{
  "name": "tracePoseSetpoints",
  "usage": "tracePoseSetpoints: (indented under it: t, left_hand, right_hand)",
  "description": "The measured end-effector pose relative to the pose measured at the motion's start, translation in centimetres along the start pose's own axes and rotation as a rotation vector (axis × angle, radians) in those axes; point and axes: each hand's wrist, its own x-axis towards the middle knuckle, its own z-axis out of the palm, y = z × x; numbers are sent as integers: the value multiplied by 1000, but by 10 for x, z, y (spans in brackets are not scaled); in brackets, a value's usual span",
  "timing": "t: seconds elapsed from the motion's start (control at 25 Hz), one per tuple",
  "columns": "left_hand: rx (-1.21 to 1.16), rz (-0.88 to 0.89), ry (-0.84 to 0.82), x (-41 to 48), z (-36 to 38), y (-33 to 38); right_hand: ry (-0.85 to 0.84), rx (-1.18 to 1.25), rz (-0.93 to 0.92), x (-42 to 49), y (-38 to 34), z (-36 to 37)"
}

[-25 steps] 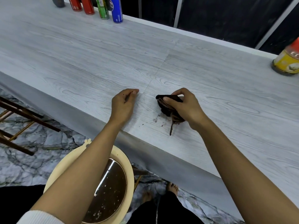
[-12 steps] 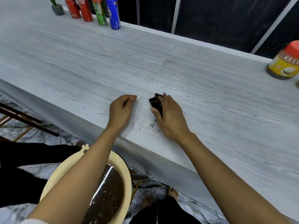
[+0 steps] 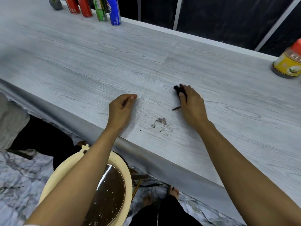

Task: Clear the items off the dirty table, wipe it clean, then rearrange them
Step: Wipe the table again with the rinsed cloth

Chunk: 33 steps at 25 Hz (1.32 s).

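Along the far left edge of the desk, a small plant pot, two red cans, a green can and a blue can are standing in a row, well apart from the wiping. Below the near edge a cream basin of brown water is sitting under the left forearm; an elbow pulling back carelessly could be knocking it and slopping water onto the marble floor. Moving right, the left hand is resting on the desk near its edge, fingers curled under and thumb lying against the forefinger; whether it is pinching anything I cannot tell. Just right of it a patch of brownish grime is lying unwiped, nearer the person than the cloth, so the likeliest slip is a stroke missing it or dragging it into a wider smear. Further right, the right hand is reaching out on a straight arm, palm down, fingers bent over a wadded dark cloth and pressing it to the desk, a loose strand poking out on the thumb side. At the far right a yellow jar with a red lid is standing near the back edge, well apart from the hand; a broad sweep that way could be tipping it
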Motion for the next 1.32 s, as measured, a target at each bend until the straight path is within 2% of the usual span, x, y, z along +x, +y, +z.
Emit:
tracePoseSetpoints:
  t: [0.08, 0.2, 0.24, 0.32, 0.4, 0.48, 0.56, 0.64, 0.76, 0.8, 0.88, 0.96, 1.0, 1.12, 1.2, 1.32]
  left_hand:
    - [-6, -7, 4, 0, 1, 1]
    - [-8, -1, -2, 1, 1, 1]
    - [-13, 0, -6, 0, 1, 1]
    - [-25, 7, -11, -1, 0, 1]
    - [-29, 13, -2, 0, 0, 1]
    - [-25, 8, -2, 1, 0, 0]
    - [-36, -9, 6, -1, 2, 0]
    - [-57, -25, 17, -2, 3, 2]
    - [-188, -102, -7, 4, -5, 5]
    - [-241, -119, -18, 8, -11, 5]
    - [-269, -108, -24, 11, -23, 2]
    - [-224, -89, -22, 9, -27, -2]
    - [-200, -78, -25, 8, -26, -3]
    - [-196, -66, 28, 7, -23, -4]
    - [-298, -102, 105, 11, -28, -7]
    - [-446, -147, 166, 13, -33, -10]
  right_hand:
    - [-10, -99, -52, -19, -10, 17]
    - [-85, -16, -249, -58, -37, 29]
    - [-89, 40, -233, -65, -37, 21]
    - [-14, 148, -22, -80, -20, -2]
    - [84, 117, 128, -106, -8, -17]
    - [109, -26, 113, -130, -24, -6]
    - [51, -90, 96, -136, -51, 20]
    - [-18, -92, 11, -126, -78, 41]
    - [-117, -2, -214, -97, -85, 51]
    - [-112, 61, -219, -84, -80, 47]
    - [-28, 152, -101, -53, -63, 34]
    - [23, 122, 6, -18, -49, 30]
    - [16, 62, 4, -5, -49, 35]
    - [-70, 26, -218, 11, -78, 62]
    - [-147, 61, -356, 8, -93, 73]
    - [-264, 90, -446, -12, -88, 72]
